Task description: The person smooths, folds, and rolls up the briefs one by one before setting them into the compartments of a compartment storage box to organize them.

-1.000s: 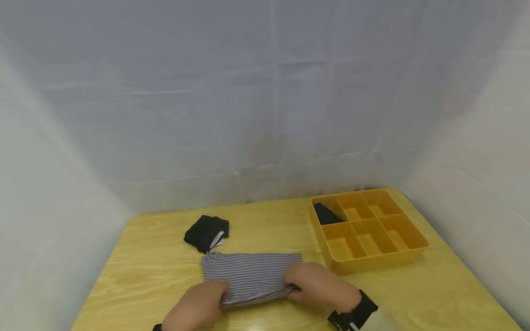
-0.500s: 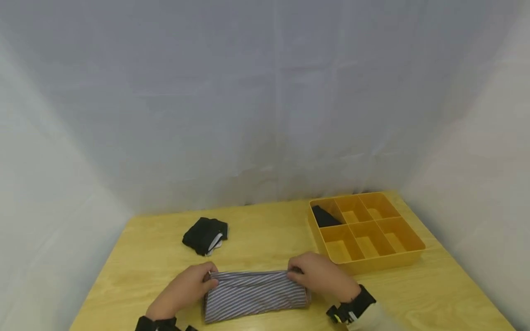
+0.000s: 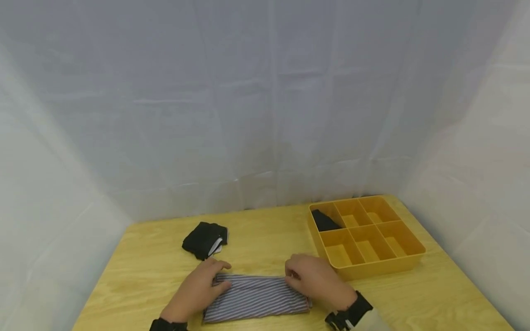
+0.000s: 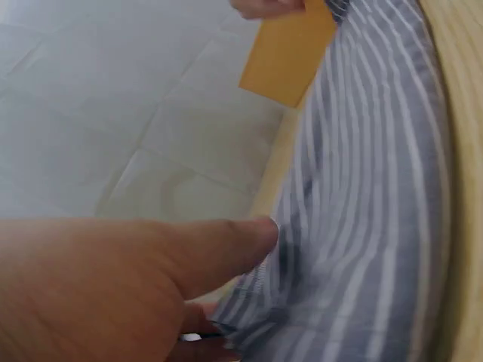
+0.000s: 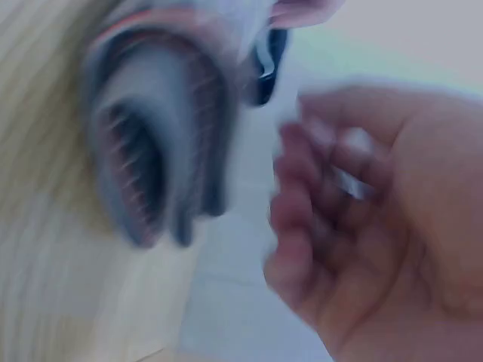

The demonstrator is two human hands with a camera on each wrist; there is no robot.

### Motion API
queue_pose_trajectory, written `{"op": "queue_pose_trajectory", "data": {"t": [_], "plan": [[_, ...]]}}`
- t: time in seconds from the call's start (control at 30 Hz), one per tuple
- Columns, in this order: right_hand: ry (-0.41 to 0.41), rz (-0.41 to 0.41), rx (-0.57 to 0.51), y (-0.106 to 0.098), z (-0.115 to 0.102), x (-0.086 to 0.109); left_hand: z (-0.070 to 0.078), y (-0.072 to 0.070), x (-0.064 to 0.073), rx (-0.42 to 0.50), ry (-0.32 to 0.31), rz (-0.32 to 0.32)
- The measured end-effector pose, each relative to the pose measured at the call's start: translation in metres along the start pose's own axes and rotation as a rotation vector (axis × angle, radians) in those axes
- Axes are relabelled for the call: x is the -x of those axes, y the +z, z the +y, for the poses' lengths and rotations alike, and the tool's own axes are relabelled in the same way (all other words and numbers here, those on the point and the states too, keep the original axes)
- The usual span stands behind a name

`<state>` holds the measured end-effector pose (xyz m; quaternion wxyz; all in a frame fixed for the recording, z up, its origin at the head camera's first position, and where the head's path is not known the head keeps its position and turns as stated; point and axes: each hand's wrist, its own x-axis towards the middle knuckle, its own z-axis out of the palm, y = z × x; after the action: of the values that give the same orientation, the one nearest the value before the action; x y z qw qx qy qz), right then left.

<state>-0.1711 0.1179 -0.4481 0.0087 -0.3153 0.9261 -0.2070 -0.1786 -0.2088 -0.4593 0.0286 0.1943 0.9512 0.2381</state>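
A folded cloth (image 3: 256, 301) with blue-grey and white stripes lies flat near the table's front. At its left end my left hand (image 3: 194, 292) has thumb and fingers spread; in the left wrist view the thumb touches the striped fabric (image 4: 370, 188). Over the far right corner is my right hand (image 3: 316, 281), fingers loosely curled. The right wrist view has that hand (image 5: 377, 219) apart from the cloth's layered end (image 5: 162, 75), with nothing in its fingers. Some fingertips are hidden in the head view.
A black folded cloth (image 3: 201, 241) with a white patch lies behind my left hand. At the right stands a yellow divided box (image 3: 377, 268); its back left compartment holds a black piece of cloth (image 3: 324, 220). White sheeting (image 3: 265, 138) surrounds the table.
The striped cloth was folded over toward the front, becoming a narrower strip. Both hands, gripping it earlier, have let go; the left has moved inward with its fingers spread.
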Motion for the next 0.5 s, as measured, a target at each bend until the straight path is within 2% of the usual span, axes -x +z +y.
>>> {"op": "queue_pose_trajectory", "data": {"t": [0.07,0.13,0.23,0.27,0.37,0.5], "plan": [[-0.119,-0.097,-0.088,-0.0034,-0.0055,0.0022,0.0004,0.0003,-0.0004,-0.014,0.063,-0.032],[-0.181,-0.249,-0.207,-0.0046,-0.0092,0.0049,-0.0005,0.0012,-0.0003,-0.041,0.111,-0.042],[-0.157,-0.404,-0.313,-0.0029,-0.0108,0.0084,-0.0026,0.0026,0.0003,-0.064,0.130,-0.036],[-0.132,-0.429,-0.328,-0.0020,-0.0106,0.0091,-0.0032,0.0030,0.0003,-0.065,0.125,-0.034],[-0.095,-0.437,-0.327,0.0011,-0.0094,0.0095,-0.0044,0.0040,-0.0003,-0.044,0.088,-0.042],[-0.090,-0.440,-0.315,0.0028,-0.0083,0.0090,-0.0048,0.0043,-0.0022,-0.008,0.022,-0.054]]}}
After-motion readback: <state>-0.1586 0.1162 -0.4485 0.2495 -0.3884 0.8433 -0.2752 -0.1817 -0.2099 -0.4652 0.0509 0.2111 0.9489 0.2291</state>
